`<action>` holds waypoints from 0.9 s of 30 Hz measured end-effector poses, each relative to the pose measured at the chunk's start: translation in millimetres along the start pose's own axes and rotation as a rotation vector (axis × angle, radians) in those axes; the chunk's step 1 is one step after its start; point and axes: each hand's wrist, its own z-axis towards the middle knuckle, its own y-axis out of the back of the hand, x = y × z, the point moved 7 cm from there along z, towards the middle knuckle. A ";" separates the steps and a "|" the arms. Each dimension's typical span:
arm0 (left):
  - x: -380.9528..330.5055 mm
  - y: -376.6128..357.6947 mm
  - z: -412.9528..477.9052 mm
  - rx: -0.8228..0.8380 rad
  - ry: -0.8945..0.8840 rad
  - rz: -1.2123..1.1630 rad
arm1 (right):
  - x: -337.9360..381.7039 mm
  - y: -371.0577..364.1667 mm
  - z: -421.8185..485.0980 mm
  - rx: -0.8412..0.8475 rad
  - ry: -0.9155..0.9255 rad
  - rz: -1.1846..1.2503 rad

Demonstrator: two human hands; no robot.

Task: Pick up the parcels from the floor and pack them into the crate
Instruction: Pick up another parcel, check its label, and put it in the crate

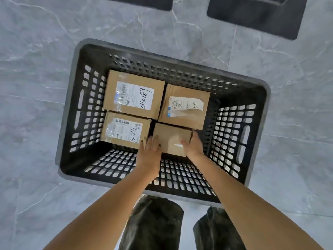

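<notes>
A dark perforated plastic crate stands on the floor below me. Inside lie several brown cardboard parcels: one with a white label at the back left, one at the back right, one at the front left. A plain unlabelled parcel sits at the front right of the group. My left hand presses on its left side and my right hand grips its right edge, both reaching down into the crate.
Grey marbled floor tiles surround the crate. Two dark mats lie at the far edge of view. My dark trouser legs stand just in front of the crate's near rim.
</notes>
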 end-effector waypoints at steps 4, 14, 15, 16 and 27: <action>8.3 43.6 -32.0 0.003 -0.032 -0.124 | 22.3 38.6 -32.7 0.013 -0.039 -0.058; 12.6 314.3 -267.4 -0.481 -0.133 -0.078 | 237.7 213.9 -261.9 -0.028 0.491 -0.103; 10.4 351.9 -297.6 -0.555 -0.147 -0.065 | 271.1 237.8 -290.5 -0.070 0.570 -0.113; 7.3 389.6 -328.2 -0.636 -0.160 -0.056 | 302.4 262.4 -317.5 -0.117 0.627 -0.111; -61.9 664.6 -698.1 -1.352 -0.387 -0.158 | 474.0 524.7 -673.7 -0.598 1.090 0.306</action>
